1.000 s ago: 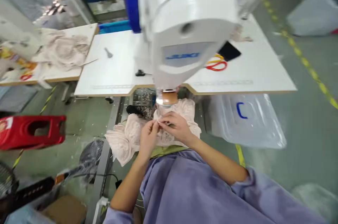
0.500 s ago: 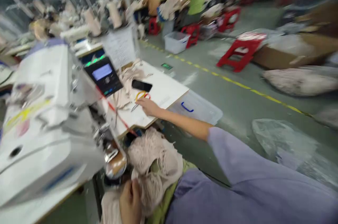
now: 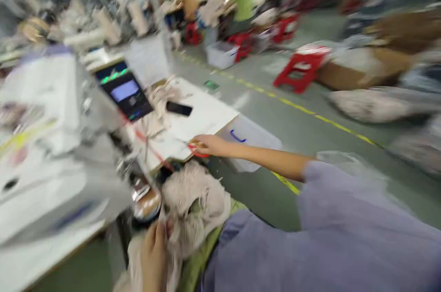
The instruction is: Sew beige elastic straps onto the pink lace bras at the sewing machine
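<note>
My right hand (image 3: 210, 145) is closed on a pair of scissors (image 3: 197, 148) with red and yellow handles, just over the front edge of the white table (image 3: 210, 115). The blades are blurred and point left. My left hand (image 3: 155, 241) is closed on pale beige fabric (image 3: 198, 191) that lies gathered on my lap beside the sewing machine's end. Fingers of the left hand are partly smeared by motion. A black phone (image 3: 179, 108) lies on the table beyond the right hand, with beige fabric pieces (image 3: 156, 120) to its left.
A large white sewing machine (image 3: 51, 145) fills the left side, with a lit control panel (image 3: 124, 92) behind it. A clear plastic bin (image 3: 253, 140) stands under the table's right edge. Red stools (image 3: 299, 69), bags and cardboard lie on the floor at right. Two people sit farther back.
My right hand has taken the scissors from beside the phone and drawn them toward me to the table's edge. My left hand has shifted slightly left and up with the fabric.
</note>
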`<act>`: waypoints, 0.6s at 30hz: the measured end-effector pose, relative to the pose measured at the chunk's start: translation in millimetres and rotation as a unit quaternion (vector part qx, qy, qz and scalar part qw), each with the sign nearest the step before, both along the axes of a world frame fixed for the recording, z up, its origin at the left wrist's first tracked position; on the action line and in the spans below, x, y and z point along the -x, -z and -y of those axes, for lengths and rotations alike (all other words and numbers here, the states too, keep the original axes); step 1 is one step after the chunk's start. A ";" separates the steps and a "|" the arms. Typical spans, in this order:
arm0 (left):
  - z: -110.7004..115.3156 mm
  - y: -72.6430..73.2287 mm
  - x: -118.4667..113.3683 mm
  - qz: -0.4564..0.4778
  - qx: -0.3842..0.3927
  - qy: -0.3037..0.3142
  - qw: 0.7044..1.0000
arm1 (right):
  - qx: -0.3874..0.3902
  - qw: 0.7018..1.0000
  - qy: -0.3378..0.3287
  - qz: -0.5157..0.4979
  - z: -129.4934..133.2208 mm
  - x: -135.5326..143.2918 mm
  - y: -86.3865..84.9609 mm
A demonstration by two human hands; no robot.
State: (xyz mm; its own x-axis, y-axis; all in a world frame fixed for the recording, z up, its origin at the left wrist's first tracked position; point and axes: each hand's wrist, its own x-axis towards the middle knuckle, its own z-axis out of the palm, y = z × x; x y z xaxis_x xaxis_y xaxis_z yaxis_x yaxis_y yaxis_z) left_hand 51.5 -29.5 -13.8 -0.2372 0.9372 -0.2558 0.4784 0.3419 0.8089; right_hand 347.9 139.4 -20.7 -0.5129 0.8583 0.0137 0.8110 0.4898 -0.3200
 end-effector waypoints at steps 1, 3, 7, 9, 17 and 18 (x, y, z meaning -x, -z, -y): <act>4.9 7.1 2.3 0.078 0.035 -0.015 0.996 | 0.012 1.000 -0.010 -0.020 28.6 5.8 12.8; 8.6 21.6 9.4 0.231 0.029 -0.056 0.971 | 0.014 0.994 0.000 -0.110 79.4 15.9 35.6; 10.4 35.4 22.2 0.331 0.028 -0.082 0.940 | 0.033 0.979 -0.073 -0.189 145.9 40.4 56.6; 15.4 31.6 22.0 0.349 0.019 -0.055 0.935 | 0.016 0.976 -0.087 -0.197 160.3 57.6 56.3; 24.1 22.2 22.2 0.230 0.010 0.009 0.973 | 0.024 0.970 -0.131 -0.206 144.2 91.8 52.1; 23.7 22.7 23.4 0.217 0.012 0.007 0.976 | 0.044 0.969 -0.130 -0.204 143.7 91.3 52.5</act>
State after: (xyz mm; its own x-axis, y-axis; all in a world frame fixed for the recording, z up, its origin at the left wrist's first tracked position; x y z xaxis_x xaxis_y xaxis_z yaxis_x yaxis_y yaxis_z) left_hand 28.1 -53.2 -36.5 -0.0899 0.9321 -0.3509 0.0969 0.3588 0.9284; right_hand 256.6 -4.3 -73.2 -0.6793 0.7080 0.1931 0.4614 0.6167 -0.6378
